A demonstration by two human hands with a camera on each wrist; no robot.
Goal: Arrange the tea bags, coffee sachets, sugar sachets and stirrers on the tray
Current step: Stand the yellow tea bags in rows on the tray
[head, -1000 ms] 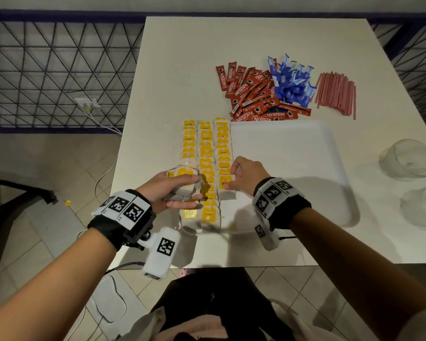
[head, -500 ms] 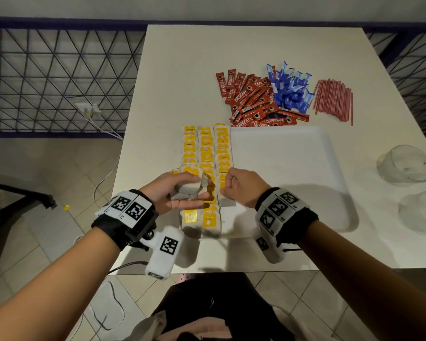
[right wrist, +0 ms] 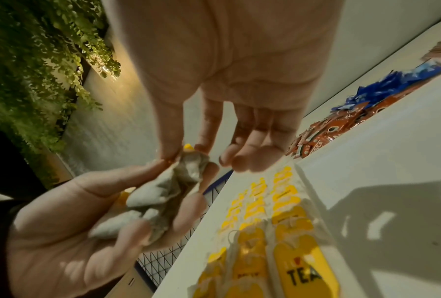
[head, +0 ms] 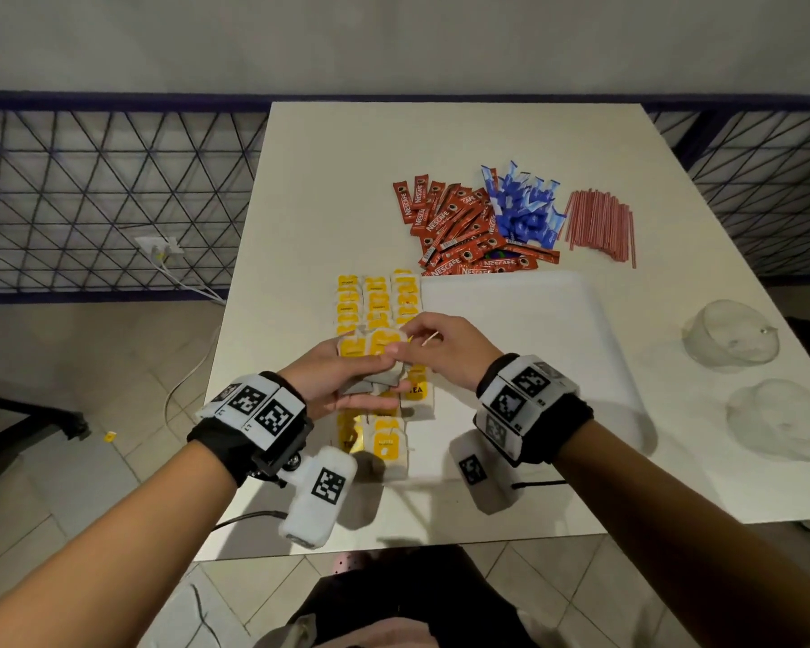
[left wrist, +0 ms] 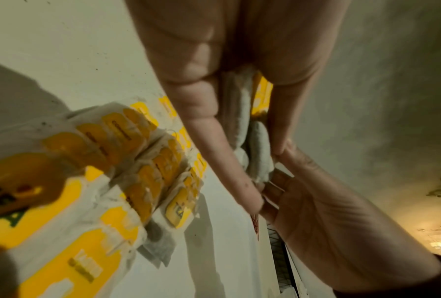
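Your left hand (head: 342,376) cups a small stack of tea bags (head: 375,362) above the table (head: 347,180), fingers curled under them. Your right hand (head: 440,353) pinches the top bag with thumb and forefinger. Below lie tea bag rows (head: 375,297) on the tray (head: 510,320).

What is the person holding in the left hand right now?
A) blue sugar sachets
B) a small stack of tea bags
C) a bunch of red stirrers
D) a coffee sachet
B: the left hand cradles a small stack of tea bags, while the right hand pinches the top one; the stirrers lie untouched at the far side of the table.
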